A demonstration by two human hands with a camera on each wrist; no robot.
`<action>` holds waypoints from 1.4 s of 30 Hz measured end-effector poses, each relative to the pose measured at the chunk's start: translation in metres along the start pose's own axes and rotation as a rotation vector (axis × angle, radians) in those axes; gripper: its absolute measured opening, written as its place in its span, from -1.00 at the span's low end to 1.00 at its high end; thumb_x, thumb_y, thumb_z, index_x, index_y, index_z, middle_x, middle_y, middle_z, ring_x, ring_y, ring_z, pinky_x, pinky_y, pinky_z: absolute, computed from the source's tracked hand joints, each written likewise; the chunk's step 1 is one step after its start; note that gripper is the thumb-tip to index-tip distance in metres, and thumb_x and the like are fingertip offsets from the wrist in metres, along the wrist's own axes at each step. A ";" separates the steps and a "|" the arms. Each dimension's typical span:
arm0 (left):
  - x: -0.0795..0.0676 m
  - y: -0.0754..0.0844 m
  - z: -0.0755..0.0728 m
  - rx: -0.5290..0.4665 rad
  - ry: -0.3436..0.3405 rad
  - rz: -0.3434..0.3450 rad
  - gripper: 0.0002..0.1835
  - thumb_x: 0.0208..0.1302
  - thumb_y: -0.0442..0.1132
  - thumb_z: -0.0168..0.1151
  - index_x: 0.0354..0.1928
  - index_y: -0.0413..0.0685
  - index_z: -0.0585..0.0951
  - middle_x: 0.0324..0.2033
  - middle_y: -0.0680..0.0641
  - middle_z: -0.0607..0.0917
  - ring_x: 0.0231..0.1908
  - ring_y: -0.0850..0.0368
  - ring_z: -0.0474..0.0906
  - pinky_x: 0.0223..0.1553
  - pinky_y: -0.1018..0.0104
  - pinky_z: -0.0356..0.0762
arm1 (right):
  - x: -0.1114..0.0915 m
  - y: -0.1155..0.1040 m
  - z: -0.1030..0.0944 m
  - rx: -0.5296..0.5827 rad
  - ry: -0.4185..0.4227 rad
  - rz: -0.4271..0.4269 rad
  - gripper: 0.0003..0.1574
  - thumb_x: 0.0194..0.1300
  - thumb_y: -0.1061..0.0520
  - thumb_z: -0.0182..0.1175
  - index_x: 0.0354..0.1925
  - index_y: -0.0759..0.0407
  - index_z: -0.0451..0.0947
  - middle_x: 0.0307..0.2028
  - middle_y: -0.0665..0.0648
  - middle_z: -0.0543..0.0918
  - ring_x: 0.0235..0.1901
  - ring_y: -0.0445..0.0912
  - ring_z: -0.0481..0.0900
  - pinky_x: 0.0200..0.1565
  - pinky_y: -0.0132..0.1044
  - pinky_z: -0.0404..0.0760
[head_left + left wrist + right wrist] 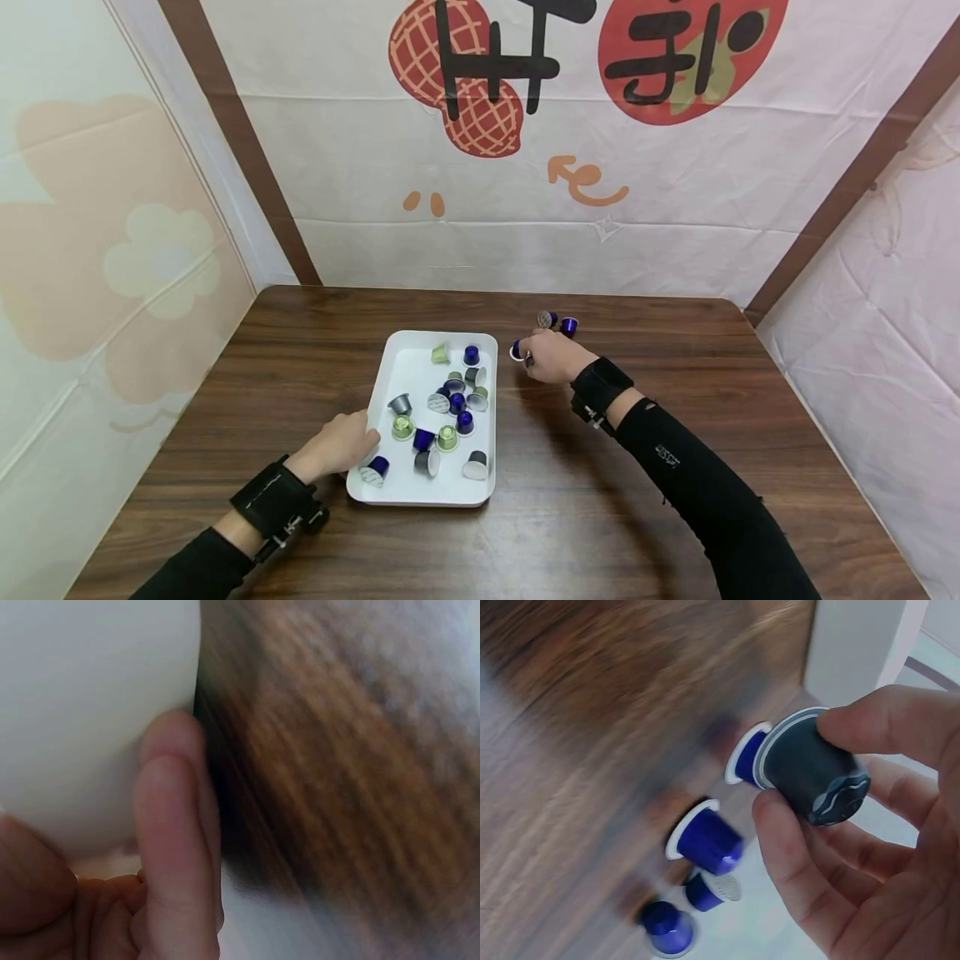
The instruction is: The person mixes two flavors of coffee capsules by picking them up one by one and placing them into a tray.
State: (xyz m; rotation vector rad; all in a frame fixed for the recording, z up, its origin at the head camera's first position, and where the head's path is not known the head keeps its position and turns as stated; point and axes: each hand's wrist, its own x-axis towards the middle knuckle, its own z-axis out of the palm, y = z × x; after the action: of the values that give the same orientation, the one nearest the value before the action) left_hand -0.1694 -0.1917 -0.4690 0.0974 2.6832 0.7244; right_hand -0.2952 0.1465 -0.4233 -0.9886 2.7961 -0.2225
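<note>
My left hand grips the left side of a white tray; in the left wrist view its fingers lie against the outer wall. Coffee capsules lie scattered in the tray, among them a green one, a blue one and a grey one. Right of the tray's far corner, my right hand pinches a black coffee capsule between thumb and fingers. Close behind it in the right wrist view sits a blue capsule, partly hidden. Another blue capsule lies nearby.
Beyond the right hand, a blue capsule and a capsule with its pale lid showing are on the wooden table, near its back edge. A printed cloth hangs behind the table, with more cloth at both sides.
</note>
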 end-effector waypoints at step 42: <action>0.004 -0.003 -0.003 0.045 0.004 0.002 -0.51 0.29 -0.25 -0.03 0.16 -0.51 0.34 -0.31 -0.23 0.57 -0.48 0.07 0.51 -0.57 0.26 0.44 | 0.071 -0.122 -0.003 0.034 0.020 -0.201 -0.97 0.25 0.20 0.13 -0.30 0.14 0.48 -0.37 0.02 0.46 -0.45 -0.16 0.37 -0.39 -0.40 0.34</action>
State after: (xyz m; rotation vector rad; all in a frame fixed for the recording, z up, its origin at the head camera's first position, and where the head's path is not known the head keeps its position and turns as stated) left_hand -0.1735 -0.1953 -0.4695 0.1101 2.7038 0.6653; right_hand -0.2757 0.0079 -0.4038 -1.2665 2.6995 -0.3056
